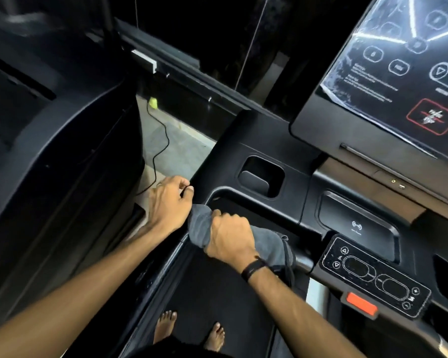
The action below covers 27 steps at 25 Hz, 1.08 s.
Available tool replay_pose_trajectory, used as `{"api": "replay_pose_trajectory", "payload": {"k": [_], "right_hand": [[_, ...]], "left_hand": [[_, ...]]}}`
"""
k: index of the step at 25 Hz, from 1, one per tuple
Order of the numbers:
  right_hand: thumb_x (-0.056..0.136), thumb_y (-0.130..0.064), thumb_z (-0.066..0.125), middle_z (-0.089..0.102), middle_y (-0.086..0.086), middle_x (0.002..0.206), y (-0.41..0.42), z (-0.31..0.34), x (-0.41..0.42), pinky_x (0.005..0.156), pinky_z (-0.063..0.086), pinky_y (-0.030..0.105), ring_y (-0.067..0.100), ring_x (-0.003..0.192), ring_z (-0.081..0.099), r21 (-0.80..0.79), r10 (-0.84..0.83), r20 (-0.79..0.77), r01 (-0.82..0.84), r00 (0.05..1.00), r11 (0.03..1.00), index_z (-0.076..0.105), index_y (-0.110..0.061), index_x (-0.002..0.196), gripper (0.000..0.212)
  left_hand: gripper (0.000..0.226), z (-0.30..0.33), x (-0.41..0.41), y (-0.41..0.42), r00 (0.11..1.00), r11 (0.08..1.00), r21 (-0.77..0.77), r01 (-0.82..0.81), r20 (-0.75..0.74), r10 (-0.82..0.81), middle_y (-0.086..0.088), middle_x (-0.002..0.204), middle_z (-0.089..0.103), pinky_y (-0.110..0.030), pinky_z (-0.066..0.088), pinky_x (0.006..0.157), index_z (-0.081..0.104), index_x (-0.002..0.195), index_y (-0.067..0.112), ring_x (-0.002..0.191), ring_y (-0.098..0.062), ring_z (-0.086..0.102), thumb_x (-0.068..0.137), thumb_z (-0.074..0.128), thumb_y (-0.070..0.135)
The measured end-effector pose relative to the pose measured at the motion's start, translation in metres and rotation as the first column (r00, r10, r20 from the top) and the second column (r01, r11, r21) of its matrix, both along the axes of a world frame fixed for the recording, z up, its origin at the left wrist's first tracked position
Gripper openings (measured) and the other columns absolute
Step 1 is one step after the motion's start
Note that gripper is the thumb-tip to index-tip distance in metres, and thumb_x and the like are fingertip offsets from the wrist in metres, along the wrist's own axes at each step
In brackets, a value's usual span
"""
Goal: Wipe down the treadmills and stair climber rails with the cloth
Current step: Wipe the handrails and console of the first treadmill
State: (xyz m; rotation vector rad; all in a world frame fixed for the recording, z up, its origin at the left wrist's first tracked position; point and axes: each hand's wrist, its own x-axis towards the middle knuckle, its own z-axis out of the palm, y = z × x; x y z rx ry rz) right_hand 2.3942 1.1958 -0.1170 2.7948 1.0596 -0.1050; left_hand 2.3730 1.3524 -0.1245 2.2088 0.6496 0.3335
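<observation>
I stand barefoot on a black treadmill belt (217, 293). My right hand (230, 236) grips a grey cloth (267, 241) bunched around the treadmill's left handrail, near where the rail meets the console body (243, 161). The cloth hangs down on both sides of my fist. My left hand (168, 202) is just left of it, fingers curled at the outer edge of the same rail; what they touch is hidden. A dark band sits on my right wrist.
The tilted touchscreen (398, 73) fills the upper right. Below it lie a control panel (373, 277) with a red stop tab (361, 304), a charging tray (354, 223) and a cup recess (261, 177). A neighbouring black machine (49, 151) stands left, with a cable (158, 148) on the floor between.
</observation>
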Motion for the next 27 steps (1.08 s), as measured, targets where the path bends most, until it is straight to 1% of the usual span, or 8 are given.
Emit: {"api": "replay_pose_trajectory", "payload": {"k": [4, 7, 9, 13, 15, 18, 24, 27], "right_hand": [[0.063, -0.045, 0.078, 0.067, 0.002, 0.085, 0.001, 0.016, 0.026, 0.061, 0.039, 0.028, 0.024, 0.077, 0.065, 0.003, -0.004, -0.338, 0.006, 0.941, 1.0, 0.058, -0.016, 0.082, 0.04], [0.051, -0.041, 0.089, 0.066, -0.004, 0.071, 0.002, 0.022, 0.045, 0.054, 0.048, 0.028, 0.014, 0.069, 0.065, 0.002, -0.097, -0.681, 0.134, 0.725, 0.991, 0.063, -0.017, 0.07, 0.04], [0.052, -0.038, 0.091, 0.071, -0.002, 0.077, 0.002, 0.023, 0.052, 0.064, 0.059, 0.034, 0.016, 0.074, 0.069, -0.003, -0.105, -0.755, 0.157, 0.648, 0.988, 0.067, -0.016, 0.076, 0.04], [0.056, -0.045, 0.083, 0.068, -0.001, 0.08, 0.001, 0.024, 0.038, 0.062, 0.049, 0.03, 0.021, 0.074, 0.066, 0.041, -0.051, -0.569, 0.09, 0.821, 0.995, 0.064, -0.017, 0.079, 0.041], [0.068, -0.04, 0.074, 0.069, 0.005, 0.087, -0.008, 0.011, 0.015, 0.064, 0.042, 0.031, 0.027, 0.078, 0.067, 0.074, 0.021, -0.205, -0.006, 0.979, 0.997, 0.062, -0.015, 0.092, 0.036], [0.077, -0.029, 0.068, 0.067, 0.01, 0.095, -0.021, -0.006, -0.014, 0.072, 0.048, 0.037, 0.028, 0.082, 0.065, 0.01, 0.032, 0.137, -0.034, 0.99, 0.999, 0.057, -0.01, 0.106, 0.036], [0.078, -0.03, 0.067, 0.069, 0.005, 0.087, -0.015, 0.005, 0.009, 0.06, 0.036, 0.032, 0.026, 0.076, 0.068, 0.103, 0.125, -0.017, -0.122, 0.992, 0.987, 0.057, -0.013, 0.096, 0.027], [0.063, -0.039, 0.081, 0.069, 0.005, 0.088, -0.014, 0.018, 0.03, 0.062, 0.044, 0.032, 0.026, 0.079, 0.066, 0.079, 0.034, -0.426, 0.0, 0.904, 0.997, 0.06, -0.014, 0.084, 0.039]], "left_hand": [[0.031, -0.009, 0.014, -0.016, 0.982, 0.996, 0.082, 0.038, -0.186, -0.022, -0.01, 0.127, 0.063, -0.047, 0.035, 0.104, 0.066, 0.118, 0.014, 0.117, -0.034, 0.058, 0.099, 0.049, 0.031], [0.039, -0.008, 0.02, -0.017, 0.972, 0.988, 0.149, 0.037, -0.237, -0.001, -0.014, 0.124, 0.065, -0.048, 0.035, 0.101, 0.067, 0.116, 0.012, 0.112, -0.037, 0.061, 0.1, 0.045, 0.041], [0.045, -0.006, 0.019, -0.018, 0.968, 0.988, 0.148, 0.038, -0.25, 0.0, -0.014, 0.123, 0.065, -0.049, 0.034, 0.102, 0.068, 0.116, 0.012, 0.111, -0.037, 0.061, 0.101, 0.041, 0.045], [0.055, -0.007, 0.014, -0.025, 0.955, 0.982, 0.177, 0.072, -0.297, -0.017, -0.012, 0.13, 0.06, -0.05, 0.028, 0.107, 0.065, 0.123, 0.013, 0.117, -0.036, 0.058, 0.103, 0.032, 0.052], [0.061, -0.009, 0.013, -0.027, 0.952, 0.982, 0.174, 0.07, -0.306, -0.013, -0.011, 0.135, 0.056, -0.052, 0.025, 0.11, 0.061, 0.13, 0.014, 0.122, -0.034, 0.056, 0.102, 0.029, 0.057], [0.067, -0.012, 0.011, -0.028, 0.951, 0.983, 0.171, 0.06, -0.31, -0.004, -0.009, 0.139, 0.053, -0.053, 0.02, 0.112, 0.057, 0.135, 0.014, 0.125, -0.032, 0.053, 0.1, 0.028, 0.062], [0.07, -0.012, 0.016, -0.03, 0.953, 0.966, 0.25, 0.058, -0.302, 0.021, -0.011, 0.135, 0.056, -0.057, 0.015, 0.113, 0.061, 0.129, 0.012, 0.121, -0.033, 0.057, 0.098, 0.028, 0.066], [0.072, -0.011, 0.018, -0.031, 0.958, 0.975, 0.222, 0.023, -0.283, 0.042, -0.01, 0.133, 0.058, -0.058, 0.016, 0.113, 0.064, 0.124, 0.012, 0.121, -0.033, 0.057, 0.097, 0.027, 0.068]]}}
